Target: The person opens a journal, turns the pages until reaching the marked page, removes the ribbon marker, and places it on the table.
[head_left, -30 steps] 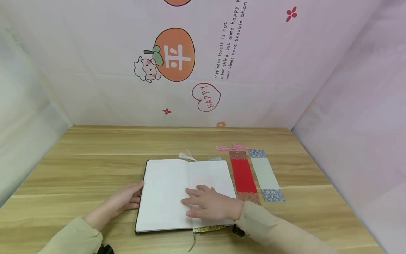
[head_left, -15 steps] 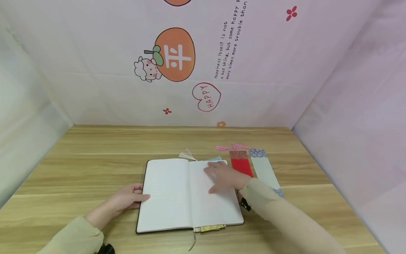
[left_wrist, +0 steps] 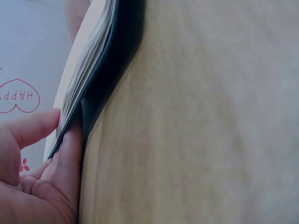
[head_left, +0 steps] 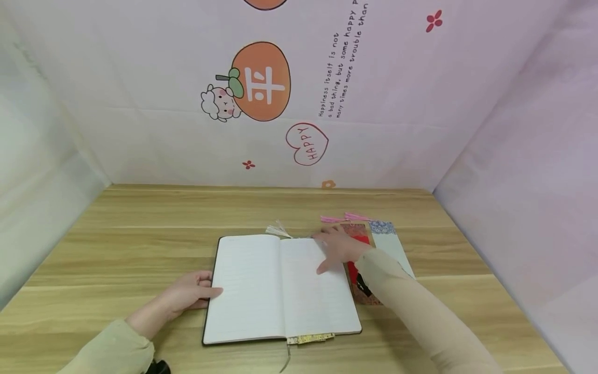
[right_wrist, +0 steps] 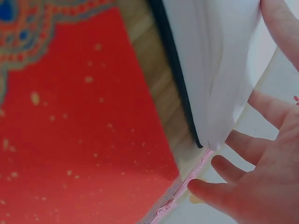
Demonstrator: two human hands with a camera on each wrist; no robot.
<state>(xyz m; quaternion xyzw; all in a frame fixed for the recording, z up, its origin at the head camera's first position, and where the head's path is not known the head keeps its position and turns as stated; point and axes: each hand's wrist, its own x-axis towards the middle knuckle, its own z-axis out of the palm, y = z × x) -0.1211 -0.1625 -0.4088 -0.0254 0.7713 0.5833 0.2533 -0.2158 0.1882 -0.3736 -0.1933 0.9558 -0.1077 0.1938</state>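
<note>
An open notebook [head_left: 249, 291] with a dark cover and white pages lies on the table. My left hand [head_left: 189, 294] pinches its left edge; in the left wrist view the thumb is on the pages and fingers are under the cover [left_wrist: 117, 60]. My right hand [head_left: 338, 245] is spread at the upper right corner of the right page, its fingers [right_wrist: 247, 144] fairly straight with nothing gripped. Beside the notebook lies a red bookmark [right_wrist: 84, 140], partly covered by the right hand and wrist. Patterned yellow bookmark ends [head_left: 310, 338] stick out below the pages.
A pale bookmark with blue lace ends [head_left: 390, 249] lies right of the red one, partly behind the sleeve. Pink tassels [head_left: 355, 216] lie above both. A white tassel [head_left: 279, 229] and a ribbon [head_left: 286, 358] emerge from the notebook. Fabric walls [head_left: 163, 140] enclose the wooden table [head_left: 154, 223].
My right hand has moved from the middle of the notebook up and right to the right page's upper corner. The left thumb has come onto the left page's edge.
</note>
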